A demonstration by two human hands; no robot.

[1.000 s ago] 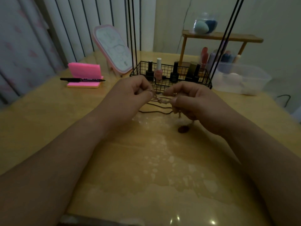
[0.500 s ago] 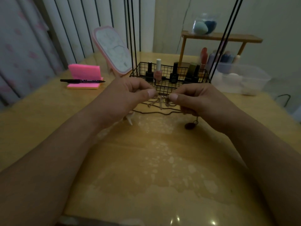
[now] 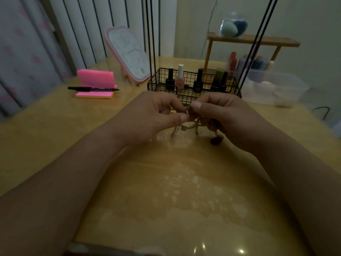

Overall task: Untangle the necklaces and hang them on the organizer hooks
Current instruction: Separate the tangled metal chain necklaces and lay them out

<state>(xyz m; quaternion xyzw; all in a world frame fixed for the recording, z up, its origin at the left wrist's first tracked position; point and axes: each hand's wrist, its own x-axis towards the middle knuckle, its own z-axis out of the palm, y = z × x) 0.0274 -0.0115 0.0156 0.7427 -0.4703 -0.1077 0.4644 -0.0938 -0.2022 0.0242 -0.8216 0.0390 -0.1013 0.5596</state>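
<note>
Step in hand: working the tangle apart.

Grip: your left hand and right hand each pinch the necklaces thumb against forefinger. The fingertips almost meet and the other fingers are curled in.

Position: the knot sits between the two pinches, at 3 o'clock from the left thumb and 9 o'clock from the right. Loose strands droop toward 6 o'clock, close to the table. A dark pendant hangs at 5 o'clock under the right hand; whether it touches the surface, cannot tell. The organizer stands just beyond at 12 o'clock, with its hooks out of frame up the rods.

Method: pinch lightly, close to the knot. Spread your hands slowly toward 9 and 3, and ease off if the strands tighten, because a hard pull would probably lock the knot. Let the pendant hang free so its weight shows you which strand it belongs to.
</note>
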